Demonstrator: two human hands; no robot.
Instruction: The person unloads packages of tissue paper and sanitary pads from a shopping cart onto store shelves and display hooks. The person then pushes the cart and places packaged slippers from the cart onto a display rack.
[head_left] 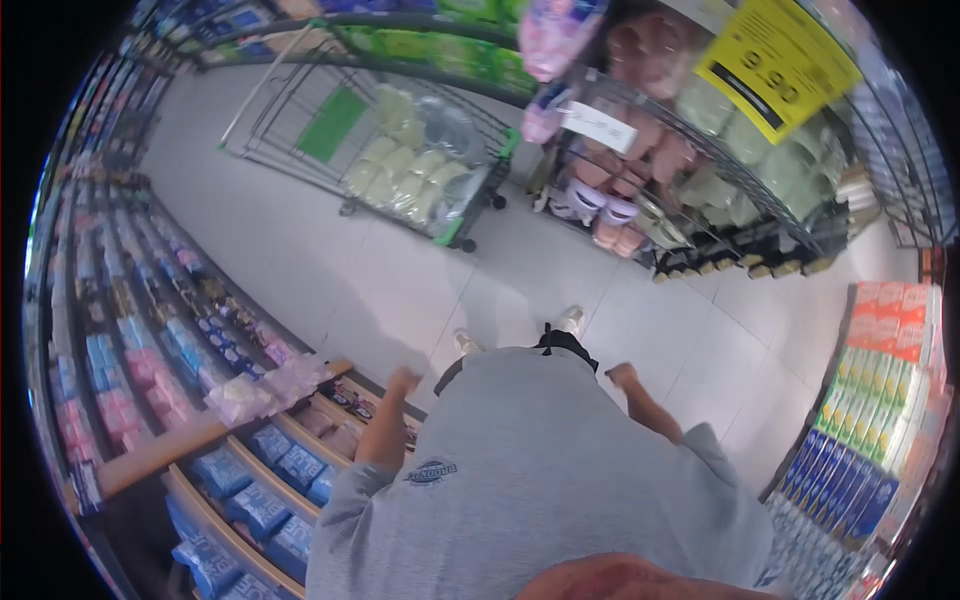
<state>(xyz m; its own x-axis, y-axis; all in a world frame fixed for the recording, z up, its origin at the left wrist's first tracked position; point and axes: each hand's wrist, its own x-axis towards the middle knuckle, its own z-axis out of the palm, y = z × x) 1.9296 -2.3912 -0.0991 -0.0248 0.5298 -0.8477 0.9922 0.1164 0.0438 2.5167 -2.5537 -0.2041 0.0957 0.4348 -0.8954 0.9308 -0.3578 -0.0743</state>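
My left hand point(404, 380) hangs beside my body, near the wooden edge of the left shelf, with its fingers curled; whether anything is inside cannot be made out. On the other side, my right hand point(622, 375) hangs over the floor, also with fingers curled, and a small dark spot shows at its tip. Neither hand touches the shopping cart point(333, 124), which stands ahead on the tiles. Pale packaged slippers point(405, 180) in clear plastic lie in the cart. Pink and green slippers fill a wire rack point(740, 155) at the upper right.
Shelves of blue packs point(255, 508) and pink packs point(150, 380) run along the left. A yellow price sign point(778, 70) hangs over the rack. Stacked boxes point(850, 440) stand at the right. Grey floor tiles point(520, 265) lie between.
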